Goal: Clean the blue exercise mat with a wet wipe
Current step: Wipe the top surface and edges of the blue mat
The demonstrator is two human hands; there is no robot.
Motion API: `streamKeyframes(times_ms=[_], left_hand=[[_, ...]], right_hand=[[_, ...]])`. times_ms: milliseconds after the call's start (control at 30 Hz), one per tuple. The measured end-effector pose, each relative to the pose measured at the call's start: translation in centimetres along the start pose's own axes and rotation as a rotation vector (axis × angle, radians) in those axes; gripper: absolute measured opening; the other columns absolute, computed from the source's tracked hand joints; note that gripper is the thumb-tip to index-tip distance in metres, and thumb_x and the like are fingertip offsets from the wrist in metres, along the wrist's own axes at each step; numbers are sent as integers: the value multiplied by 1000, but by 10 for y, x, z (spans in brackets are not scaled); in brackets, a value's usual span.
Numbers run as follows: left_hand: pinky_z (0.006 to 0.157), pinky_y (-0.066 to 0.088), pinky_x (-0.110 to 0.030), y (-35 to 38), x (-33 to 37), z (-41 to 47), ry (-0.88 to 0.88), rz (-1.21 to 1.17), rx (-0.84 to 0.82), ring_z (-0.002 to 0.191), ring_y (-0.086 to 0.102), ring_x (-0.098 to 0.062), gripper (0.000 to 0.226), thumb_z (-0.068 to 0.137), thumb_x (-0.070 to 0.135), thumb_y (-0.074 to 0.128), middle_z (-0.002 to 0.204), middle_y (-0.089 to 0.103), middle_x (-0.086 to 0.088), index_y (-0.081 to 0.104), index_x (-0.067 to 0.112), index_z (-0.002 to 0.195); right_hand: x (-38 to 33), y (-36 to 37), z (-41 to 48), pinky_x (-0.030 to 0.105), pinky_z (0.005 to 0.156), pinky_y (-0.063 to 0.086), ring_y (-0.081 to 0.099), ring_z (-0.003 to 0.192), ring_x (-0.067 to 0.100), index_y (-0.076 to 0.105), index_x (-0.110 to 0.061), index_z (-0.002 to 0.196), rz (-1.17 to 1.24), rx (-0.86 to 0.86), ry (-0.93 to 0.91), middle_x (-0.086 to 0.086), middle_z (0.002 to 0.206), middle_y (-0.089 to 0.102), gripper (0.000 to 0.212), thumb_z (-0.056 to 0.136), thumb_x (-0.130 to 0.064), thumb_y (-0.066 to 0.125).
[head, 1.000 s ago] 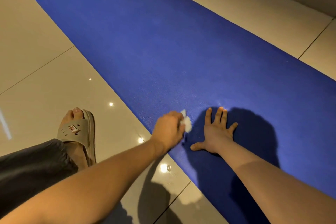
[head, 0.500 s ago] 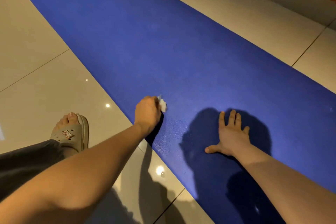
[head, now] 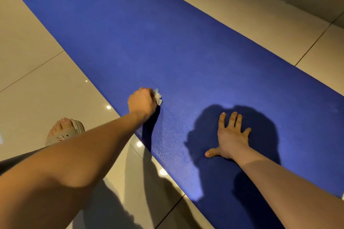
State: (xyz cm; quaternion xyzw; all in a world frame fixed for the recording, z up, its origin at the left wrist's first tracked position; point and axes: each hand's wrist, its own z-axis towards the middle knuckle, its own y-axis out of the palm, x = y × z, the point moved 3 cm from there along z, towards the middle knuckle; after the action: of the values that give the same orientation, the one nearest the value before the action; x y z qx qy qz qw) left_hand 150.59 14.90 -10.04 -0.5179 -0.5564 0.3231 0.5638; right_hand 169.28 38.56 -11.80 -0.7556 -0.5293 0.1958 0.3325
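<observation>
A person wipes a blue exercise mat [head: 167, 46] spread across the tiled floor [head: 46, 87].

The left hand [head: 142, 103], fingers curled, grips a crumpled wet wipe [head: 158, 96] near the mat's left edge; the right hand [head: 229, 137] presses flat, fingers spread, beside it.

No words or numbers can be read anywhere. The only marking is a small red and white logo [head: 61, 137] on the strap of the beige sandal [head: 70, 130], too small and blurred to make out.
</observation>
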Motion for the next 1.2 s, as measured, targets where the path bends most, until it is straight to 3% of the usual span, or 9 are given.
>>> streamKeyframes(times_ms=[167,300,467,667,733,833,933,1067,1200], left_hand=[[70,45,-43,24,36,-43,19,-143,-18,85,62,-44,20,99,19,53,98,67,-22,63,3,91],[67,35,-37,48,70,-95,293,-144,-212,88,59,-39,7,93,10,56,98,62,-15,59,14,87],[72,53,-41,47,51,-82,630,-4,-246,95,60,-33,15,92,19,62,105,60,-10,66,13,105],[65,35,-36,4,16,2,249,49,-58,78,58,-39,10,94,7,60,86,54,-13,69,7,88],[66,42,-38,1,17,12,85,-6,-32,77,61,-38,20,98,10,56,84,65,-15,69,8,82],[78,53,-38,10,34,-1,3,-199,-3,94,69,-39,22,100,16,55,110,75,-15,74,6,94],[88,55,-41,33,63,-44,104,-309,-101,108,68,-38,21,99,18,57,123,72,-15,73,7,108],[79,45,-41,53,99,-102,367,-164,-301,96,61,-44,22,99,13,54,107,65,-20,70,10,115],[79,49,-42,40,81,-69,500,-36,-279,97,62,-38,26,98,18,57,107,62,-16,67,14,121]], right_hand=[[-1,0,2,74,114,14,-22,148,49,-31,-7,152,12,0,-2,31,159,-27,162,56,-82,76],[0,0,2,74,114,14,-24,148,49,-31,-8,152,27,2,0,31,158,-28,163,55,-82,77],[-2,-2,3,75,114,13,-24,148,50,-31,-8,152,24,-12,2,32,158,-29,163,56,-81,78],[-1,0,3,75,114,13,-24,148,50,-31,-8,152,37,2,-5,32,158,-28,164,55,-81,78],[0,0,3,75,113,12,-25,147,50,-31,-8,152,48,6,-9,32,158,-29,164,54,-80,79],[-1,0,3,75,113,11,-26,147,50,-32,-8,152,56,-4,-8,32,157,-30,164,54,-79,80],[-2,-1,5,76,113,10,-27,146,49,-33,-9,151,61,-7,-8,32,157,-30,165,55,-78,81],[-1,-1,4,75,114,11,-28,146,49,-33,-10,151,64,1,-4,31,158,-31,164,55,-78,80],[0,-1,4,75,113,9,-28,146,49,-33,-10,151,72,-3,-9,31,157,-31,165,54,-78,81]])
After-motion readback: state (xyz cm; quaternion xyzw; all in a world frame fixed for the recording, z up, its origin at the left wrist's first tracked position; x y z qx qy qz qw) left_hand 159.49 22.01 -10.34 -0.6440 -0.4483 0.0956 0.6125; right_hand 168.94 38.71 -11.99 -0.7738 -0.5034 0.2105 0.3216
